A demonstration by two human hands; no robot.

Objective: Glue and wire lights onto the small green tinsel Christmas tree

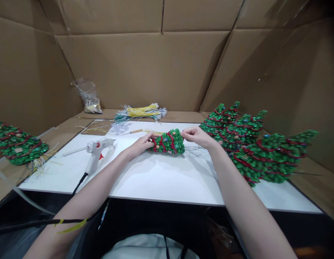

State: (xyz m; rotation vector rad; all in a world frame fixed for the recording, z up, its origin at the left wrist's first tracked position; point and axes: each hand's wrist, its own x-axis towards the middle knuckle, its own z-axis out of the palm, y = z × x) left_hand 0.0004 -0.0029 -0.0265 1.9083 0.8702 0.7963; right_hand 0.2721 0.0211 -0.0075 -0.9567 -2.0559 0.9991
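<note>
On the white board lies a small green Christmas tree [168, 142] with a red garland and tiny ornaments, tipped on its side. Its narrow end points left, where my left hand [143, 143] grips it with the fingers wrapped round. Against the wide right end, my right hand [195, 136] is closed in a pinch, close to or touching the tree. What sits between those fingertips is too small to make out. Thin dark wires [192, 148] trail on the board just below my right hand.
A white glue gun [95, 153] stands left with its cord over the front edge. Behind are a wooden-handled tool [136, 131], a yellow and white wire bundle [142, 112] and a plastic bag [88, 97]. Several decorated trees [246, 154] stand right; another tree [18, 144] leans left. Cardboard walls [129, 68] surround.
</note>
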